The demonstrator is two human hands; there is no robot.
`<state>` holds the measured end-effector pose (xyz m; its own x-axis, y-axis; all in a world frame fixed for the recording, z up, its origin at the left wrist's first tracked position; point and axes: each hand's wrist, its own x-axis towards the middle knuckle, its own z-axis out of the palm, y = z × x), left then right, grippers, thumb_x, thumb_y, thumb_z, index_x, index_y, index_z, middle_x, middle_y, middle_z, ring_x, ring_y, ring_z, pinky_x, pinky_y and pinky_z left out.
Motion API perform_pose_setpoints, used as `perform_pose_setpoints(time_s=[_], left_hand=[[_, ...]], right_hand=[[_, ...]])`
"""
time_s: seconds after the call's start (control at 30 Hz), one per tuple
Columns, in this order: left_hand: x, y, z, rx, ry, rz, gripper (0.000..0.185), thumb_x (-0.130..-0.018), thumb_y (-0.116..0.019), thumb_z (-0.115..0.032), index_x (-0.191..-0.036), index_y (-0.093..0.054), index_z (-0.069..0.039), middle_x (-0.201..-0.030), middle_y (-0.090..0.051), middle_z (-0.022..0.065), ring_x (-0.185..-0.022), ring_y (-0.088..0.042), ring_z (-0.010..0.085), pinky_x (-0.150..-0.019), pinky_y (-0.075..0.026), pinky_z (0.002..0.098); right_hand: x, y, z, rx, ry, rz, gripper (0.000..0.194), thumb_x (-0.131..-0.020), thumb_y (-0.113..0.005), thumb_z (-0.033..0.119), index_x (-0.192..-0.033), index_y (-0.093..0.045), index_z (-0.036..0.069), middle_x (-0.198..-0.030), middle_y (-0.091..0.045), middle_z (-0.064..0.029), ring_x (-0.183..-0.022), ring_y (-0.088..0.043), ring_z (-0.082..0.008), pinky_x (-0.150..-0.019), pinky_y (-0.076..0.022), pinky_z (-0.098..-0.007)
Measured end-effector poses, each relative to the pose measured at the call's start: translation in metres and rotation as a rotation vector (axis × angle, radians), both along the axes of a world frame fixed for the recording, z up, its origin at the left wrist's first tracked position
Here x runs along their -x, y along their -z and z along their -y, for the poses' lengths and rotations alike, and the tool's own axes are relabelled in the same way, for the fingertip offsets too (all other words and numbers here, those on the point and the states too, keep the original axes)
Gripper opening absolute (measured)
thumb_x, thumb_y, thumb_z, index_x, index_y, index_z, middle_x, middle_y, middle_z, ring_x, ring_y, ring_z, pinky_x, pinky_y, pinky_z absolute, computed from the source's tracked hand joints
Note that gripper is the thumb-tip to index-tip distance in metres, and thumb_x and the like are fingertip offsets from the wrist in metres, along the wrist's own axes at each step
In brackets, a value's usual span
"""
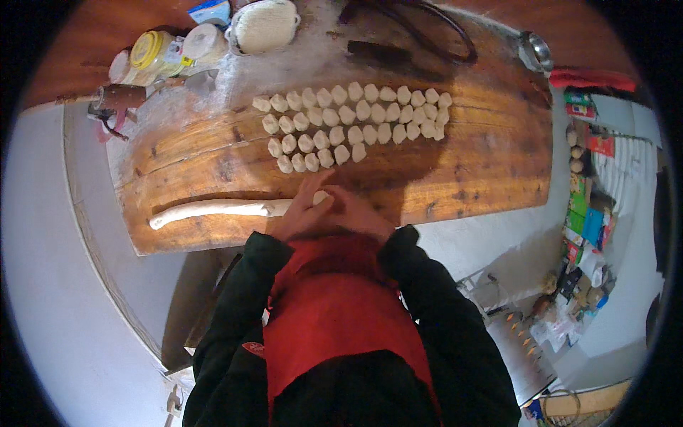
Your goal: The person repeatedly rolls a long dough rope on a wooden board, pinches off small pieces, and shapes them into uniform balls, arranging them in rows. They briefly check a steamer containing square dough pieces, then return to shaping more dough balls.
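A long rope of pale dough (213, 208) lies near the front edge of the wooden board (480, 176). My left hand (301, 213) wraps around its right end, and a rounded dough tip (320, 197) shows between thumb and forefinger. Against that tip, the fingers of my right hand (360, 213) are bent; their undersides are hidden. Just beyond my hands sit several rows of small dough pieces (347, 115), the nearest row shorter than the others. Some pieces at the right end touch one another.
At the back left stand a white basket (265, 26) lined with cloth-like pale material, a yellow-lidded jar (149, 49) and a white-lidded jar (203, 41). A dark loop (469, 45) lies at the back; a metal bowl (535, 52) stands at the far right corner.
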<state>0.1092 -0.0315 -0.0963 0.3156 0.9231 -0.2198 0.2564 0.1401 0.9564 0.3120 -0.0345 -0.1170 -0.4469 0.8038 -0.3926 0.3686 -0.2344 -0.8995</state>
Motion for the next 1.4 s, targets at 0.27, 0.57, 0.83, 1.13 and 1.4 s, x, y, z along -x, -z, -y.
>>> perform_pose_setpoints(time_s=[0.27,0.57,0.83,1.13,1.4], left_hand=[[-0.022,-0.016,-0.015,0.305,0.424,-0.053,0.055,-0.092,-0.070,-0.039,-0.132,-0.056,-0.005,-0.127,-0.066,0.0178,-0.113,-0.066,0.0339,-0.097,-0.052,0.0436],[-0.091,-0.030,0.003,0.036,0.441,-0.569,0.041,-0.087,-0.067,-0.047,-0.101,-0.073,-0.009,-0.084,-0.073,0.0197,-0.084,-0.071,0.0424,-0.075,-0.055,0.0534],[-0.073,-0.030,0.011,0.194,0.057,0.027,0.027,-0.090,-0.074,-0.030,-0.101,-0.070,-0.005,-0.081,-0.071,0.0107,-0.078,-0.070,0.0300,-0.072,-0.056,0.0458],[-0.055,0.010,0.001,0.165,0.024,0.072,0.062,-0.100,-0.065,-0.028,-0.153,-0.040,-0.008,-0.141,-0.054,0.0122,-0.128,-0.055,0.0272,-0.109,-0.044,0.0365],[-0.086,-0.011,-0.018,0.286,0.367,-0.312,0.053,-0.087,-0.072,-0.044,-0.122,-0.062,-0.005,-0.110,-0.070,0.0212,-0.105,-0.068,0.0402,-0.089,-0.054,0.0488]], right_hand=[[-0.001,0.002,0.008,0.077,0.215,0.075,0.045,-0.091,-0.075,0.034,-0.119,-0.062,0.003,-0.105,-0.071,-0.0179,-0.101,-0.069,-0.0312,-0.090,-0.0538,-0.0404],[-0.021,0.031,-0.034,0.061,0.414,0.424,0.064,-0.088,-0.072,0.055,-0.122,-0.065,0.001,-0.113,-0.071,-0.0263,-0.108,-0.067,-0.0445,-0.090,-0.0529,-0.0522],[-0.074,0.053,-0.051,-0.175,0.379,0.531,0.055,-0.090,-0.074,0.043,-0.125,-0.060,0.002,-0.111,-0.073,-0.0206,-0.106,-0.068,-0.0418,-0.090,-0.0543,-0.0481],[-0.039,0.003,0.011,-0.131,0.067,-0.200,0.034,-0.093,-0.070,0.024,-0.122,-0.064,0.006,-0.115,-0.071,-0.0164,-0.112,-0.068,-0.0301,-0.096,-0.0541,-0.0429],[-0.054,-0.001,-0.008,0.165,0.194,0.263,0.050,-0.090,-0.073,0.045,-0.120,-0.064,0.007,-0.112,-0.071,-0.0191,-0.106,-0.069,-0.0359,-0.092,-0.0537,-0.0423]])
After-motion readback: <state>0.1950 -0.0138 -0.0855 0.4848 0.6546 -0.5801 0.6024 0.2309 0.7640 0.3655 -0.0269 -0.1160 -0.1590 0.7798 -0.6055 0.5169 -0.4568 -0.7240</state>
